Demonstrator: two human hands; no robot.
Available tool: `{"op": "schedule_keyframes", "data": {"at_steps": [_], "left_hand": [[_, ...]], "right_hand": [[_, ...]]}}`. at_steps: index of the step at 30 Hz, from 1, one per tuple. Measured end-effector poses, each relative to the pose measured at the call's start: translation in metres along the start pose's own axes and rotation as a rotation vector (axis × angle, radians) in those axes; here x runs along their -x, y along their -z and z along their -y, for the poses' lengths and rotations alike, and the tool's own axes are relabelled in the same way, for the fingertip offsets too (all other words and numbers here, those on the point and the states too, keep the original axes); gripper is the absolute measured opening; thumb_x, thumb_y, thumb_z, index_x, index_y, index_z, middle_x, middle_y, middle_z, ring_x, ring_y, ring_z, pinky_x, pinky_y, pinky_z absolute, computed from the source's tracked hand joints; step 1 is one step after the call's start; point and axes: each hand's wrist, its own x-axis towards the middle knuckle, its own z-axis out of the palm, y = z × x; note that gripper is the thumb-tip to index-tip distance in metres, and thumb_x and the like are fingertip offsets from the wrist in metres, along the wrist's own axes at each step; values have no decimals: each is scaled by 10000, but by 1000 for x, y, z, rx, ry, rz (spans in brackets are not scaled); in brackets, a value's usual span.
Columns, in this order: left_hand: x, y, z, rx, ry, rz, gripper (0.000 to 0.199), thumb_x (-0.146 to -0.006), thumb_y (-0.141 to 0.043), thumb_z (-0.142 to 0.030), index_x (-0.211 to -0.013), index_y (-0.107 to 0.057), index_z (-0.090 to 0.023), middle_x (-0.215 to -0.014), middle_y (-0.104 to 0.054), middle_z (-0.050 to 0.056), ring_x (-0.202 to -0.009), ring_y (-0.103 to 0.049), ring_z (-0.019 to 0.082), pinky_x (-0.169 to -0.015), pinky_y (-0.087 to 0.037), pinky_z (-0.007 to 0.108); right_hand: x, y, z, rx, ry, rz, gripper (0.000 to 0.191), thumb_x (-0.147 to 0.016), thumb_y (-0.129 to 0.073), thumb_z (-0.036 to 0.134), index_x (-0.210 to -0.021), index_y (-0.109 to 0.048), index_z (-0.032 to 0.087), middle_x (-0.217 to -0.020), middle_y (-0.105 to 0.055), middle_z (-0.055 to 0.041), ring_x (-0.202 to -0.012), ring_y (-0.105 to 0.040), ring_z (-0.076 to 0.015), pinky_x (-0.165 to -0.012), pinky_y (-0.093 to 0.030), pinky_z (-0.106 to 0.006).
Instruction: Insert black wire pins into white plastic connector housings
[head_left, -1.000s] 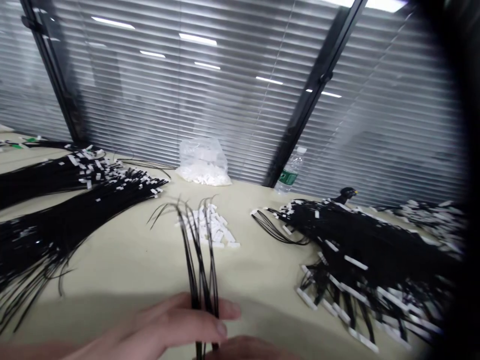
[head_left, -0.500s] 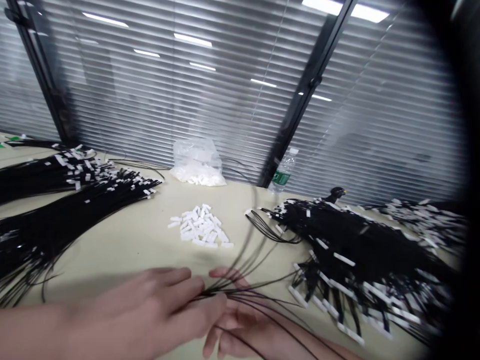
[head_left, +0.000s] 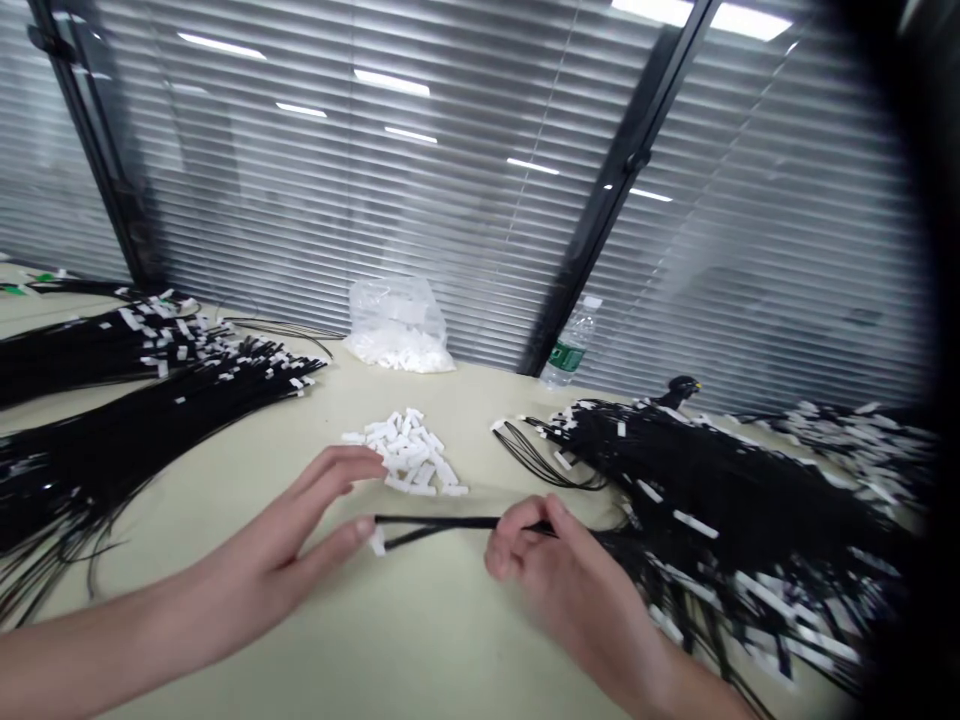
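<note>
My right hand (head_left: 551, 560) is closed around a thin bundle of black wires (head_left: 450, 522), which stretches leftward over the table. At the bundle's left end is a small white connector (head_left: 378, 541), beside the thumb of my left hand (head_left: 307, 530). The fingers of my left hand are spread, with the fingertips over the near left side of a pile of white connectors (head_left: 412, 450). Whether the left thumb touches the wire end is hard to tell.
Large black wire bundles with white ends lie at the left (head_left: 150, 430) and right (head_left: 720, 490). A clear bag of white pieces (head_left: 397, 330) and a plastic bottle (head_left: 571, 345) stand at the back, before window blinds (head_left: 450, 200).
My hands have moved apart. My left hand has opened and risen toward the pile, while my right hand has come up holding the wires, now stretched out straight.
</note>
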Motion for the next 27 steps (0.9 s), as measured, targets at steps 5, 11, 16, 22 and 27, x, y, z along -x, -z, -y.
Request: {"op": "schedule_keyframes", "data": {"at_steps": [5, 11, 16, 22, 27], "left_hand": [[-2, -3, 0, 823, 677, 312, 440, -860, -358, -518, -1030, -588, -184, -1024, -608, 91, -901, -588, 205, -834, -470, 348], [-1, -5, -3, 1066, 782, 284, 296, -801, -560, -393, -997, -574, -171, -1042, -616, 92, -850, -586, 152, -819, -449, 289], [-4, -7, 11, 1037, 693, 237, 362, -675, -691, -159, -999, -540, -216, -1011, -597, 34, -849, -578, 133, -847, -420, 276], [-4, -9, 35, 911, 612, 176, 292, -645, -673, -147, -875, -508, -216, -825, -588, 11, -743, -534, 153, -672, -416, 266], [-3, -6, 36, 905, 599, 145, 144, -709, -615, -210, -803, -506, -209, -737, -527, 2, -693, -485, 144, -647, -421, 267]], "right_hand": [[-2, 11, -5, 91, 41, 7, 446, -934, -266, 387, -754, -617, 178, -730, -549, -44, -754, -512, -129, -769, -357, -278], [-1, 16, -4, 392, 14, 28, 396, -927, -323, 395, -864, -639, 165, -751, -573, -56, -780, -526, -141, -810, -342, -300], [1, 21, -8, 201, -65, -1, 410, -865, -460, 439, -1200, -476, 203, -748, -557, -31, -706, -518, -125, -721, -348, -273], [13, 50, 12, -59, -15, -267, 263, -856, -473, 422, -899, -564, 178, -497, -231, 53, -530, -351, -63, -647, -378, -223], [37, 94, 53, -153, 262, -581, 99, -844, -510, 272, -804, -517, 181, -514, -89, 71, -455, -236, -41, -610, -430, -229]]}}
